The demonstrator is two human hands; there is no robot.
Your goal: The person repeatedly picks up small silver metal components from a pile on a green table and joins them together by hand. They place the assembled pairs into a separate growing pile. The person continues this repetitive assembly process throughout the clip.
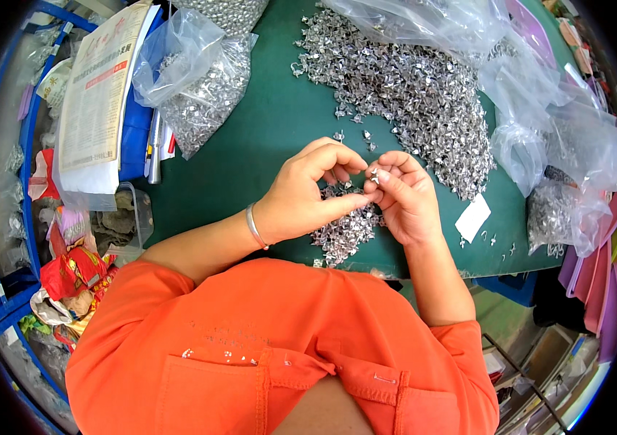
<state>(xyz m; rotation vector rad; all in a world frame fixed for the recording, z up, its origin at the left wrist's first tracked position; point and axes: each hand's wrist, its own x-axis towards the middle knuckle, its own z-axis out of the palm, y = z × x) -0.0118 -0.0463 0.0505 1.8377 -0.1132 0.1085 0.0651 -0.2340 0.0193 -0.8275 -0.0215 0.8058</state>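
Note:
A small silvery metal piece point(376, 176), prong-shaped, is pinched between the thumb and index finger of my right hand point(408, 196). Close by on its left, my left hand point(316, 185) curves inward, its thumb and index finger apart around a gap. Nothing shows between those fingertips; its curled inner fingers are partly hidden. Beneath both hands lies a small heap of similar metal pieces point(345, 233) at the near edge of the green tabletop point(265, 138). A far larger pile of such pieces point(403, 94) spreads beyond my hands, with a few strays between.
Clear plastic bags of metal parts point(210, 94) stand at the far left, beside a newspaper point(98, 94) on a blue bin. More plastic bags point(555, 196) lie on the right, near a white paper slip point(473, 217). A blue rack point(22, 152) runs along the left.

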